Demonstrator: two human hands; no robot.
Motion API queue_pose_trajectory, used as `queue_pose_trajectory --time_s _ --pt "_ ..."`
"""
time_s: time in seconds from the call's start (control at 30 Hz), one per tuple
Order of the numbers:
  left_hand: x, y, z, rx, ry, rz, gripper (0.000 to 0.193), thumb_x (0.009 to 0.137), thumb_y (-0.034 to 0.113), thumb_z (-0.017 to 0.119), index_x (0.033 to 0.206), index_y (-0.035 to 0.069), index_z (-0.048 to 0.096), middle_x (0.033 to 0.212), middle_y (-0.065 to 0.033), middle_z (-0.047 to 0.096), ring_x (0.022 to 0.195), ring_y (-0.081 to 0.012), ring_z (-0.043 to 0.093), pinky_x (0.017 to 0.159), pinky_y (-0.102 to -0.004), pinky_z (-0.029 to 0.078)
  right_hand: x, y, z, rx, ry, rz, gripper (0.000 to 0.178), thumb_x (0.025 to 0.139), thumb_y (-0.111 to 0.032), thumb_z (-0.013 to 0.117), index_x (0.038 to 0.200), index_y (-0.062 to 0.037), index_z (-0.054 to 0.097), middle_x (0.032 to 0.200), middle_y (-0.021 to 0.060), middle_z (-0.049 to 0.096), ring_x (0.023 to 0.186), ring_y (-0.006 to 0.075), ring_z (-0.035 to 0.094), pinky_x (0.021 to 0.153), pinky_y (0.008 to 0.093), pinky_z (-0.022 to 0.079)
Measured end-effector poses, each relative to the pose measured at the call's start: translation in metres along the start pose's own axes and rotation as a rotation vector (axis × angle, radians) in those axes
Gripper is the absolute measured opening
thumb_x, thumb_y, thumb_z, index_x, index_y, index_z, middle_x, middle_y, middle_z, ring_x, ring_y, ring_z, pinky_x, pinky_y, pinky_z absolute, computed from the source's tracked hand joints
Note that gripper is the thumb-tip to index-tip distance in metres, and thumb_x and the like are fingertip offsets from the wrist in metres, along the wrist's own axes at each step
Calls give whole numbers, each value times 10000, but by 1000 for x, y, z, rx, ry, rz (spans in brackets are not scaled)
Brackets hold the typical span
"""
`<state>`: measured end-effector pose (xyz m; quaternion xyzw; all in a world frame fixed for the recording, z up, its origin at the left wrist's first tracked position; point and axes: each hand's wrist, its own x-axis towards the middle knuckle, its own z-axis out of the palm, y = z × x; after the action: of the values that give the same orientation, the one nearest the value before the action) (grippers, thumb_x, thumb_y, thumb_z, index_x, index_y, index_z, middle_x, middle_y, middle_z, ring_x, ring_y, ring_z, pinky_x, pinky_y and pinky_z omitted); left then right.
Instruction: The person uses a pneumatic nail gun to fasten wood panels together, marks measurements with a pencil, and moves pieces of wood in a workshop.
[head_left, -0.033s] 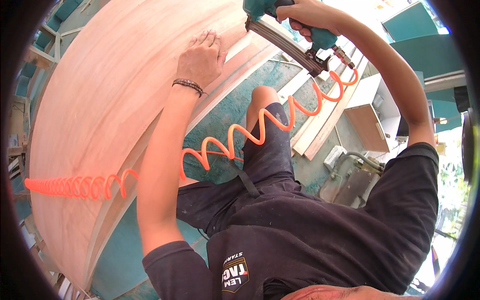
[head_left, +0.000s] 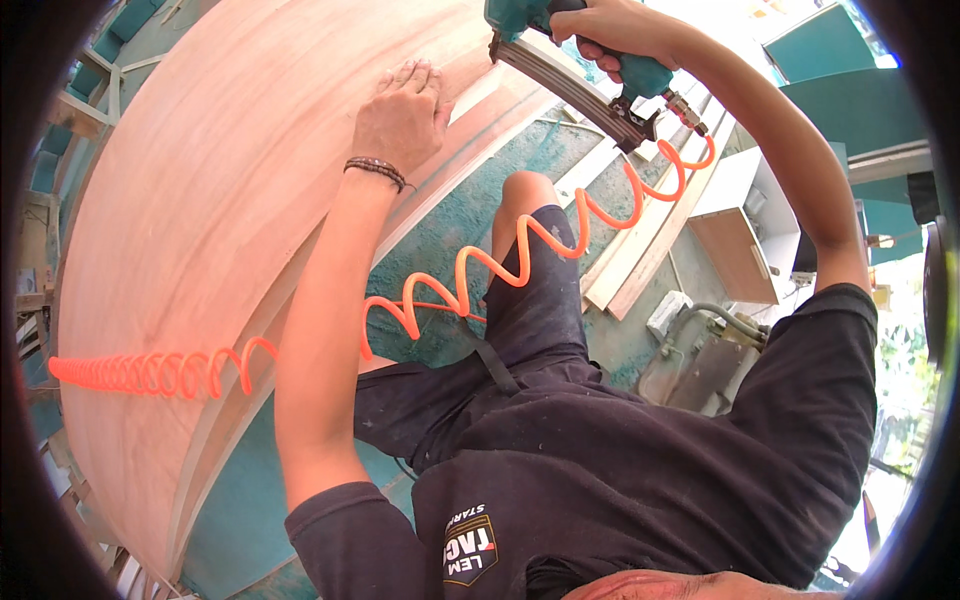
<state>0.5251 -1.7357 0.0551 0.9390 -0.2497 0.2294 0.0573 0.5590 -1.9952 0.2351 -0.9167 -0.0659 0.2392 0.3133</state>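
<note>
My left hand [head_left: 405, 115] lies flat on a large curved sheet of pale plywood [head_left: 200, 220], its fingers stretched out close to the sheet's edge. A dark beaded bracelet [head_left: 377, 170] circles that wrist. At the top, my right hand [head_left: 610, 30] is wrapped round the grip of a teal pneumatic nailer [head_left: 648, 75]. The nailer's long grey magazine [head_left: 570, 90] slants down to the right, and its head is cut off by the upper edge. Whether its nose touches the plywood I cannot tell. An orange coiled air hose [head_left: 540, 240] runs from the nailer's fitting.
The hose passes across my lap and beneath my left forearm, then along the plywood to the far left. Long boards [head_left: 625, 260] lie on the stained floor to the right. Beyond them are a white box-like cabinet [head_left: 745, 230] and a dusty metal machine [head_left: 690, 365].
</note>
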Motion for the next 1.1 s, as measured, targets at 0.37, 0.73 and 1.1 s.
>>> queue_pose_trajectory --time_s 0.37,0.73,1.1 --pt "-11 -6 -16 -30 -38 -21 489 974 328 623 1368 38 623 1457 -150 589 1382 -284 532 1120 -409 475 -4 -12 4 -41 50 10 272 907 -279 652 905 -8 667 657 39 576 519 130 553 474 330 496" --pt "-99 -45 -107 -16 -71 -129 518 980 312 636 1419 41 586 1498 -128 555 1406 -287 504 1167 -401 433 -37 -47 22 -152 80 -111 263 897 -285 619 842 -30 579 591 -10 517 448 79 516 438 302 522" --pt "-117 -41 -137 6 -166 -256 558 986 295 629 1487 74 521 1544 -100 508 1418 -271 489 1145 -402 456 -37 -47 21 -151 75 -132 266 897 -275 617 844 -15 594 585 -7 514 454 84 526 436 304 522"
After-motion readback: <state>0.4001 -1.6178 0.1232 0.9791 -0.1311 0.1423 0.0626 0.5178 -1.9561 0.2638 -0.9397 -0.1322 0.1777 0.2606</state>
